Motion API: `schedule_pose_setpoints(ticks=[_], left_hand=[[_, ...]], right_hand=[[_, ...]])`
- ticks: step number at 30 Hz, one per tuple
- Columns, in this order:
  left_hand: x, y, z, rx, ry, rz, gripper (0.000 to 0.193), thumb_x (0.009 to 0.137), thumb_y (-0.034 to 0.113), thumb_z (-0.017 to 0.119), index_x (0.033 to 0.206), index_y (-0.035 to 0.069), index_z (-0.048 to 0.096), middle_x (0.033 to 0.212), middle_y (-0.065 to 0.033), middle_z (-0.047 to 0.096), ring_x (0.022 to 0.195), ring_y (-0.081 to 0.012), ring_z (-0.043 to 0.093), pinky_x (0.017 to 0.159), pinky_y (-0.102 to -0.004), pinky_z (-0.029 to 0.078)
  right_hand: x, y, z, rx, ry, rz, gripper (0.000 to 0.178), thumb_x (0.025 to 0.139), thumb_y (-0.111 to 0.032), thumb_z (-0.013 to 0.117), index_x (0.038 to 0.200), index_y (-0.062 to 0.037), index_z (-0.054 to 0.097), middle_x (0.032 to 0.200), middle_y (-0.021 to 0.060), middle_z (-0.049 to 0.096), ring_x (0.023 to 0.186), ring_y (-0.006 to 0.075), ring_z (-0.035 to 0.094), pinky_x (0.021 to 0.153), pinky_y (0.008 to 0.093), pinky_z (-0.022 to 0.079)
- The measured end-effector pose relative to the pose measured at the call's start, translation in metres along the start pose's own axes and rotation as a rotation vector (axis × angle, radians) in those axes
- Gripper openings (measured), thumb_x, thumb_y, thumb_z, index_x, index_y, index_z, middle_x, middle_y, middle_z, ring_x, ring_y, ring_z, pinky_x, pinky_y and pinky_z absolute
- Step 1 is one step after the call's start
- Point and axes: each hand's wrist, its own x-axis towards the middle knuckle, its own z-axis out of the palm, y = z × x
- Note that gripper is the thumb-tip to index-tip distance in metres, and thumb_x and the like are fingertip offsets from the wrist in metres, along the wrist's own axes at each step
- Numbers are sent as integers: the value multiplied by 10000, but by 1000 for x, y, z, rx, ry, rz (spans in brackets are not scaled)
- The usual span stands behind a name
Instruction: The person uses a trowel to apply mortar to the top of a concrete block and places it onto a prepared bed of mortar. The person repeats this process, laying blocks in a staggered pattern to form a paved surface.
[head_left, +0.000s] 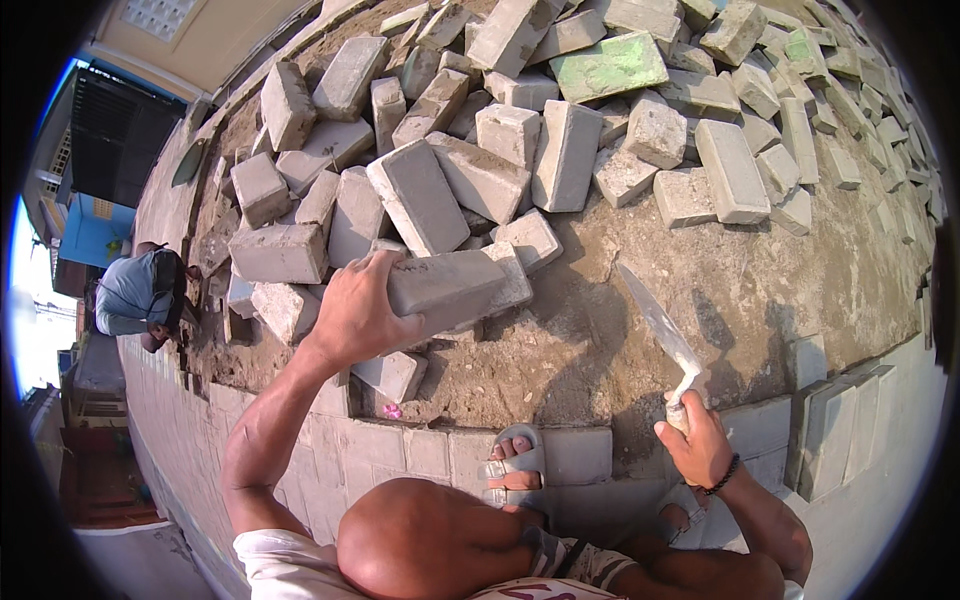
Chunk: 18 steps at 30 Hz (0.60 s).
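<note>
My left hand (357,312) grips one end of a grey paving brick (445,285), its thumb on the near side and its fingers over the far side. This brick is at the near edge of a big heap of loose bricks (418,195); whether it is fully off the heap I cannot tell. On the right, my right hand (697,440) is closed around the handle of a trowel (655,318). The trowel's long blade points away from me over the bare sandy soil (580,350), and its underside contact with the soil is unclear.
Laid pavers (375,445) run along the near side, under my sandalled foot (515,465). Several bricks stand in a row (840,430) at the right. A green-stained brick (610,67) lies in the heap. Far left, another person (140,292) bends down beside the soil.
</note>
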Motion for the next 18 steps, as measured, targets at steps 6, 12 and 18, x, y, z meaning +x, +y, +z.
schedule_pose_setpoints(ticks=[6, 12, 18], left_hand=[[-30, -18, 60, -438, 460, -201, 710, 657, 247, 903, 1190, -29, 523, 1130, -163, 540, 1082, -321, 510, 970, -434, 417], [-40, -7, 75, -412, 520, -155, 717, 650, 248, 906, 1210, -2, 535, 1105, -154, 548, 1054, -309, 503, 946, -423, 398], [-39, -9, 81, -504, 497, -208, 797, 678, 309, 875, 1286, -61, 516, 1196, -168, 569, 1139, -286, 563, 1008, -413, 434]], right_hand=[[65, -80, -1, 68, -186, -142, 391, 902, -210, 649, 1179, 28, 510, 853, 239, 654, 791, 448, 646, 695, 501, 489], [106, -134, 44, 188, -222, -443, 320, 902, -209, 640, 1064, 33, 509, 782, 259, 650, 718, 451, 648, 621, 512, 505], [183, -60, 74, -153, -432, 37, 377, 905, -234, 605, 1100, 72, 501, 896, 346, 653, 904, 513, 640, 789, 573, 497]])
